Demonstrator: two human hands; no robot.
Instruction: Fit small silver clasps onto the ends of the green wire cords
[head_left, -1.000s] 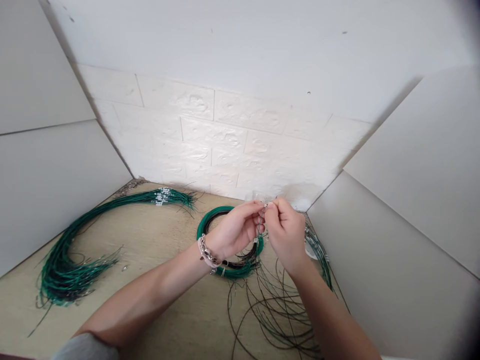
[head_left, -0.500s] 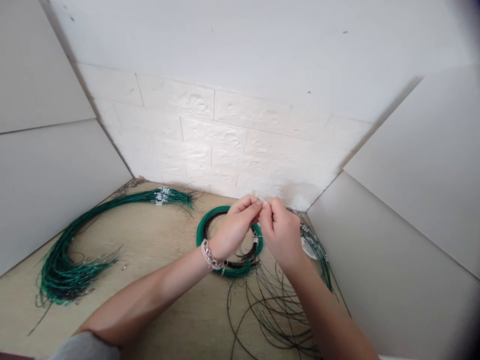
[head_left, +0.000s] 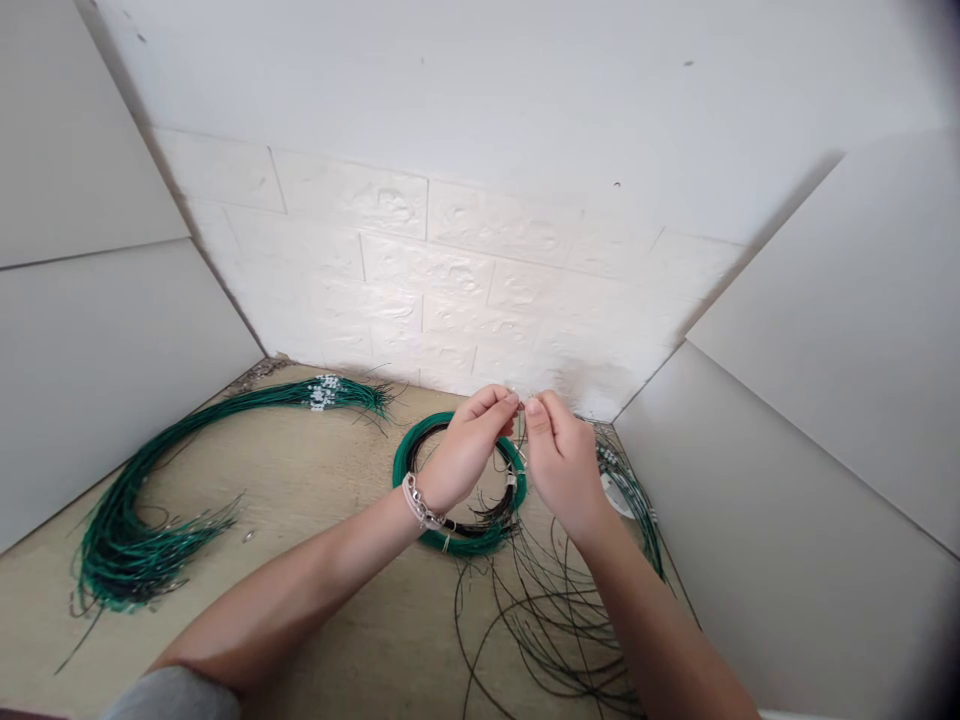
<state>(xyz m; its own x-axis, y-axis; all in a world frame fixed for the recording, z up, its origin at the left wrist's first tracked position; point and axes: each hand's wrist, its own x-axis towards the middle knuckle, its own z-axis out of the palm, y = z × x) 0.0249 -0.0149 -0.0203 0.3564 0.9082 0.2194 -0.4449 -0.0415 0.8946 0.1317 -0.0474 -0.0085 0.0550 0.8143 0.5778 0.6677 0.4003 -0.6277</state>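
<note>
My left hand point(head_left: 474, 437) and my right hand point(head_left: 561, 452) are raised close together, fingertips pinched and nearly touching. A thin dark wire point(head_left: 523, 428) shows between them, with a small pale bit at the fingertips too tiny to name. Below and behind the hands lies a coil of green and black wire point(head_left: 403, 462), tied in places with pale ties. Loose dark wires point(head_left: 551, 610) spread out under my right forearm. Farther right, a bundle of green wires with white pieces point(head_left: 646, 525) is partly hidden by my right hand.
On the left of the wooden surface point(head_left: 315, 620) lies a long curved bundle of green wires point(head_left: 139, 470) with white pieces near its far end. A white brick-patterned wall point(head_left: 427, 270) stands behind. Grey panels point(head_left: 105, 370) close off both sides.
The hands have drawn slightly apart, opening a small gap between the fingertips where a thin dark wire now shows. The bundles and coil lie as before.
</note>
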